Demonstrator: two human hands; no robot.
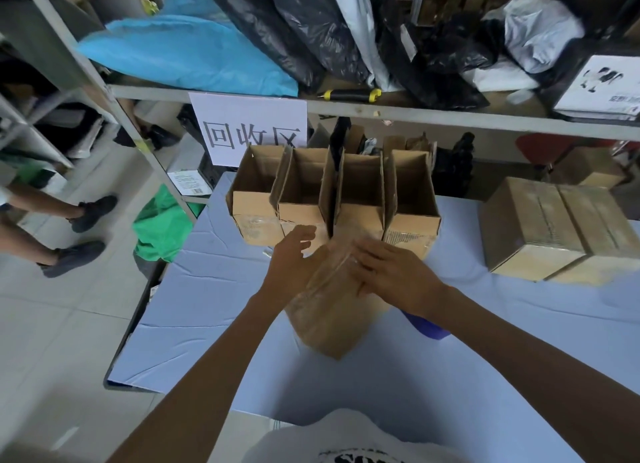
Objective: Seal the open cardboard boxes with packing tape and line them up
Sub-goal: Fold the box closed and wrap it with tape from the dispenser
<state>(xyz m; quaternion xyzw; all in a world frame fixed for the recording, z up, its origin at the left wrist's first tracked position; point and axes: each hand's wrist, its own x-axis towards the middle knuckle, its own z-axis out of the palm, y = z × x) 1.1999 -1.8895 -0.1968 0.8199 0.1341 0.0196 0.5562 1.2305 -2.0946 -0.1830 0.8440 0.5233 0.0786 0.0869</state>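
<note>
A small closed cardboard box [332,310] with shiny tape across its top sits on the blue table [214,289] in front of me. My right hand [391,275] lies flat on the box's top, fingers straight. My left hand [294,258] hovers at the box's left upper edge, fingers relaxed and spread. Behind them a row of several open cardboard boxes [332,192] stands with flaps upright. Two sealed boxes [554,230] sit side by side at the right. A blue object [427,326], partly hidden under my right wrist, lies just right of the box.
A metal shelf [381,111] with black and blue bags, a yellow-black utility knife [349,95] and a paper sign [249,130] runs behind the table. Another person's legs [69,227] stand on the tiled floor at left. A green bag [159,223] lies by the table's left corner.
</note>
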